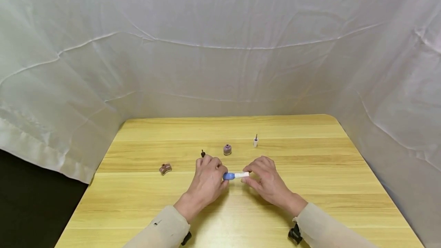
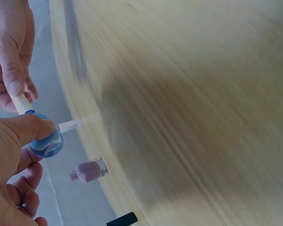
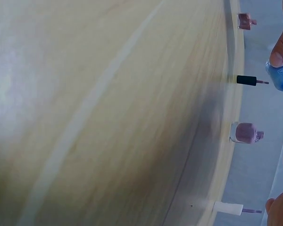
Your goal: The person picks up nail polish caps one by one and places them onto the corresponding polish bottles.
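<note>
Head view, left hand (image 1: 208, 175) gripping blue bottle (image 1: 229, 176), right hand (image 1: 267, 178) pinching cap (image 1: 242, 175)

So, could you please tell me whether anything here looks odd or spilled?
The purple bottle and brown bottle stand open, the white cap and black cap upside down apart from them, which looks odd. No spill shows.
</note>
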A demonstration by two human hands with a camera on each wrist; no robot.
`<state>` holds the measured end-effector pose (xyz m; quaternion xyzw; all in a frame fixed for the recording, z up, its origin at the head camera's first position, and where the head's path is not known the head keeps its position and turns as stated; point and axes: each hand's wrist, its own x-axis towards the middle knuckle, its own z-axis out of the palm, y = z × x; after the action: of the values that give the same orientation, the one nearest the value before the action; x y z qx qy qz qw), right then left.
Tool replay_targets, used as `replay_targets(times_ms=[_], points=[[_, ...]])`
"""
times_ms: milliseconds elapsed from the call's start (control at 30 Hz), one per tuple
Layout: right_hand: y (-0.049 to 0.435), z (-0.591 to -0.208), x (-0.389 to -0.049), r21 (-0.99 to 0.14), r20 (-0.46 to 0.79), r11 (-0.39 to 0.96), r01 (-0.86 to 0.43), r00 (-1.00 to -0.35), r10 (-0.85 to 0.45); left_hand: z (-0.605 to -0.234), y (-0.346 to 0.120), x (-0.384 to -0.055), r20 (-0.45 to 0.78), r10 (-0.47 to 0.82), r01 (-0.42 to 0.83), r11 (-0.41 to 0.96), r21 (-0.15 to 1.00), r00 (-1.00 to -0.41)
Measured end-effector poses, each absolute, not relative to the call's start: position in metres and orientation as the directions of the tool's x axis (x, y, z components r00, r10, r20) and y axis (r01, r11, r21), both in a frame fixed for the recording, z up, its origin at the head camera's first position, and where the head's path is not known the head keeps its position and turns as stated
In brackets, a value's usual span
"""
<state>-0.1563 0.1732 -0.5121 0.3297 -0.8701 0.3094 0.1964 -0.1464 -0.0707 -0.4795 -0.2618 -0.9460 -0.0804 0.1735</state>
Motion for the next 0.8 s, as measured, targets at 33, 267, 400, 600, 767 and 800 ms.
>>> replay_targets(times_ms=[33,267,400,600,767,800], points=[[0.1731,-0.5122,-0.1561,-0.413,0.543,0.591,-0.693,-0.709,-0.451,-0.4796,-0.0708,-0.1464,0.368,0.467,0.521,0.851,0.061,-0.804],[0.1720,-0.5137,-0.1545,-0.424,0.546,0.587,-0.690,-0.712,-0.442,-0.4805,-0.0709,-0.1466,0.362,0.467,0.518,0.854,0.052,-0.806],[0.1712,-0.5145,-0.1553,-0.412,0.570,0.579,-0.703,-0.695,-0.439,-0.4817,-0.0712,-0.1469,0.375,0.473,0.525,0.850,0.045,-0.797],[0.1717,-0.5152,-0.1573,-0.384,0.591,0.576,-0.722,-0.671,-0.447,-0.4831,-0.0718,-0.1471,0.389,0.486,0.538,0.843,0.029,-0.782],[0.1725,-0.5166,-0.1582,-0.368,0.592,0.577,-0.729,-0.662,-0.459,-0.4831,-0.0720,-0.1471,0.384,0.485,0.536,0.844,0.032,-0.786],[0.1726,-0.5167,-0.1582,-0.364,0.594,0.577,-0.731,-0.660,-0.461,-0.4830,-0.0721,-0.1469,0.381,0.484,0.536,0.844,0.034,-0.787]])
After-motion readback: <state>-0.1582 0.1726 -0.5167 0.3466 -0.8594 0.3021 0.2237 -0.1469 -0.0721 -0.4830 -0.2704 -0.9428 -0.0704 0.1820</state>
